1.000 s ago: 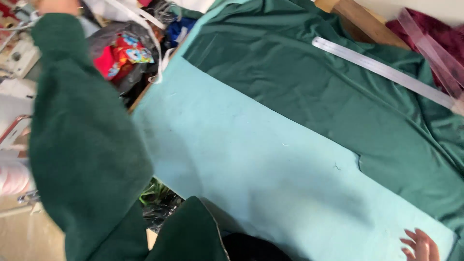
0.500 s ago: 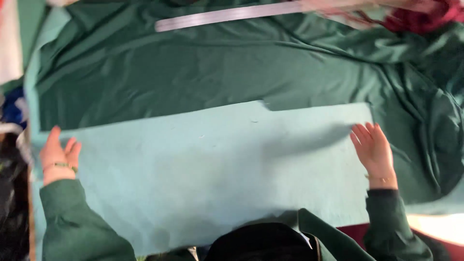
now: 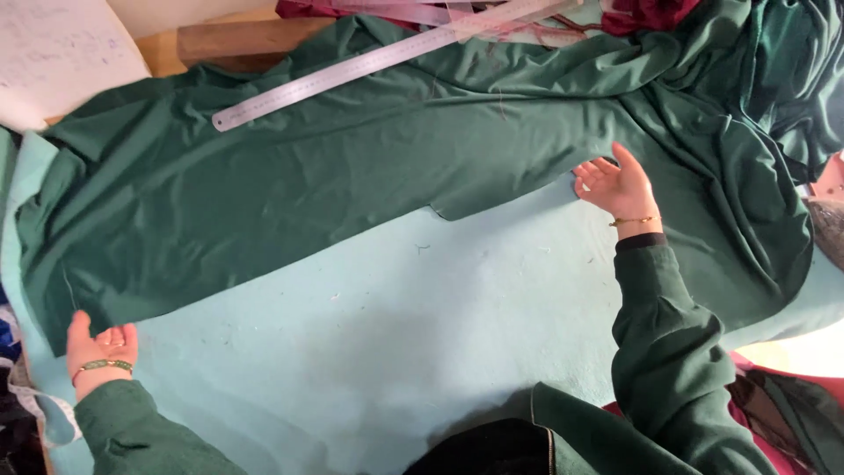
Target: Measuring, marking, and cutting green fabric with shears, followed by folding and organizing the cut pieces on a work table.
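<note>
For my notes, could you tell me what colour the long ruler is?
The ruler is silvery grey metal, seen best in the head view.

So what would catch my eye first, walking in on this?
The big dark green cloth spread across a pale turquoise table, filling most of the view. A long metal ruler lies slanted on the cloth near the top. The left hand rests open at the cloth's lower left edge, and the right hand lies open at its edge on the right.
</note>
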